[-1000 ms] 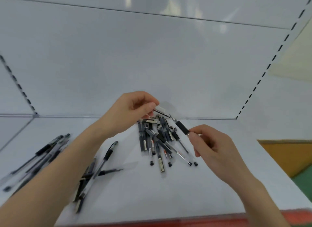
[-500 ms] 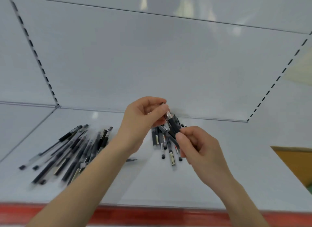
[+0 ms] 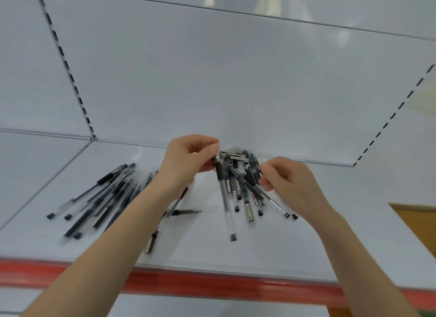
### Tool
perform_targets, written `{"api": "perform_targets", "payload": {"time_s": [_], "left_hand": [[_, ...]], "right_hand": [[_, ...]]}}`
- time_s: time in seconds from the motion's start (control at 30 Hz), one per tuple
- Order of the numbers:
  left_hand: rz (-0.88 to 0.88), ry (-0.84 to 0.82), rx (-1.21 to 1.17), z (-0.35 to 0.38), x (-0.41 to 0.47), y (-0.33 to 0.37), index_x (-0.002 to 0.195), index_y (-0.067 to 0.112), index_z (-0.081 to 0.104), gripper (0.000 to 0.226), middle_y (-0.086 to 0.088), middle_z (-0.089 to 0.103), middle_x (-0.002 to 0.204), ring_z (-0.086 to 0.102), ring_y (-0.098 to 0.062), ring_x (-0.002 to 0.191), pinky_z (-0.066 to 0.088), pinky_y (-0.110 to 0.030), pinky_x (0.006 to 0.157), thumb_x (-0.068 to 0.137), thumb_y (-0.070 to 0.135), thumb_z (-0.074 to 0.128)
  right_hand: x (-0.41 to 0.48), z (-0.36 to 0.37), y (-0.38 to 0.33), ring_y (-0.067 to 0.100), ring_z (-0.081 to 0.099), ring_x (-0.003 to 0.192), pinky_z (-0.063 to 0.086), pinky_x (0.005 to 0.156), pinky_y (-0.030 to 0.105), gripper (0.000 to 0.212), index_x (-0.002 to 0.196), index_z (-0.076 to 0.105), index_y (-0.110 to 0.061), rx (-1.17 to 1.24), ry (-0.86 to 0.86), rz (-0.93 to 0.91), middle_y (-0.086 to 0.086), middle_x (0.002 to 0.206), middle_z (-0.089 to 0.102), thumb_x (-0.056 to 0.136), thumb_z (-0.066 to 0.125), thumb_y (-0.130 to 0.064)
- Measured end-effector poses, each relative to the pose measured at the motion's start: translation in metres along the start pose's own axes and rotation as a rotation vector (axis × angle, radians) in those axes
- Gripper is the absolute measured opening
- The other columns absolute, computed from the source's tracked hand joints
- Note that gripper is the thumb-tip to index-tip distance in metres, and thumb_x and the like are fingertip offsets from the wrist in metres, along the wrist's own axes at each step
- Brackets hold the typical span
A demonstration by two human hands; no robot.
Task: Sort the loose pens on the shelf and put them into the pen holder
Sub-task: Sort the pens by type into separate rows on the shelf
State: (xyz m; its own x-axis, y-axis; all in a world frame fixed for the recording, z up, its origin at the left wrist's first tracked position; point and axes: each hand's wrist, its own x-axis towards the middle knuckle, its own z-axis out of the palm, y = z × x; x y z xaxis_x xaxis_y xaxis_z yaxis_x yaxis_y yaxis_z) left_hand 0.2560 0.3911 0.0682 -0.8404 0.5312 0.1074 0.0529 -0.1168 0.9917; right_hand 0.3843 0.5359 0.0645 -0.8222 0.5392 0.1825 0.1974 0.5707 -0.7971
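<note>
Item 1: on the white shelf (image 3: 306, 246), a fanned row of black-and-clear capped pens (image 3: 103, 198) at left. Item 2: crossed pile (image 3: 243, 186) against the back wall. Item 3: single pen (image 3: 225, 205), upper end pinched by left hand (image 3: 188, 161), cap toward the front edge.

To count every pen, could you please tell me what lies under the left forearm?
Pens poke out on both sides of the left forearm; any fully beneath it are covered.

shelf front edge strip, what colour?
The front edge strip is red-orange, seen in the head view, running below the white shelf.
</note>
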Motion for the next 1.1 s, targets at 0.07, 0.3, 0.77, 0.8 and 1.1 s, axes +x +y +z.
{"api": "perform_targets", "payload": {"time_s": [0.07,0.3,0.77,0.8,1.1], "left_hand": [[0.01,-0.01,0.239,-0.009,0.004,-0.009,0.08,0.019,0.067,0.012,-0.001,0.064,0.073,0.066,-0.026,0.072,0.058,-0.034,0.077,0.085,0.008,0.062],[0.087,0.007,0.735,-0.023,0.014,-0.032,0.095,0.016,0.062,0.011,0.005,0.06,0.077,0.052,-0.005,0.067,0.045,-0.018,0.063,0.084,0.016,0.06],[0.113,-0.023,0.908,-0.025,0.024,-0.035,0.089,0.009,0.064,0.01,-0.002,0.064,0.086,0.058,-0.018,0.083,0.045,-0.027,0.076,0.084,0.016,0.059],[0.115,-0.043,0.907,-0.023,0.025,-0.035,0.09,0.009,0.065,0.011,-0.002,0.064,0.087,0.058,-0.018,0.084,0.044,-0.026,0.076,0.085,0.015,0.058],[0.221,-0.254,0.973,0.015,0.049,-0.034,0.092,0.003,0.068,0.016,-0.008,0.067,0.096,0.059,-0.02,0.091,0.038,-0.019,0.075,0.088,0.011,0.054]], "right_hand": [[0.007,0.002,0.016,0.012,0.06,0.072,0.038,0.059,0.005,0.015,0.076,0.064,-0.019,-0.211,-0.018,0.014,-0.009,0.069,0.064,0.088,0.056,-0.024],[0.01,0.019,0.03,0.015,0.054,0.086,0.042,0.074,0.028,0.017,0.095,0.061,-0.02,-0.469,-0.136,0.071,-0.004,0.092,0.06,0.084,0.063,-0.033],[0.0,0.012,0.03,0.011,0.054,0.065,0.04,0.058,0.015,0.008,0.08,0.064,-0.014,-0.104,-0.096,0.135,0.001,0.072,0.066,0.085,0.06,-0.018],[-0.003,0.009,0.029,0.011,0.053,0.063,0.041,0.059,0.017,0.008,0.081,0.064,-0.012,-0.04,-0.089,0.156,0.0,0.069,0.064,0.086,0.06,-0.017],[-0.021,-0.013,0.029,0.005,0.06,0.055,0.048,0.053,0.017,0.011,0.091,0.058,-0.01,0.215,-0.033,0.258,0.005,0.068,0.069,0.082,0.062,-0.005]]}}
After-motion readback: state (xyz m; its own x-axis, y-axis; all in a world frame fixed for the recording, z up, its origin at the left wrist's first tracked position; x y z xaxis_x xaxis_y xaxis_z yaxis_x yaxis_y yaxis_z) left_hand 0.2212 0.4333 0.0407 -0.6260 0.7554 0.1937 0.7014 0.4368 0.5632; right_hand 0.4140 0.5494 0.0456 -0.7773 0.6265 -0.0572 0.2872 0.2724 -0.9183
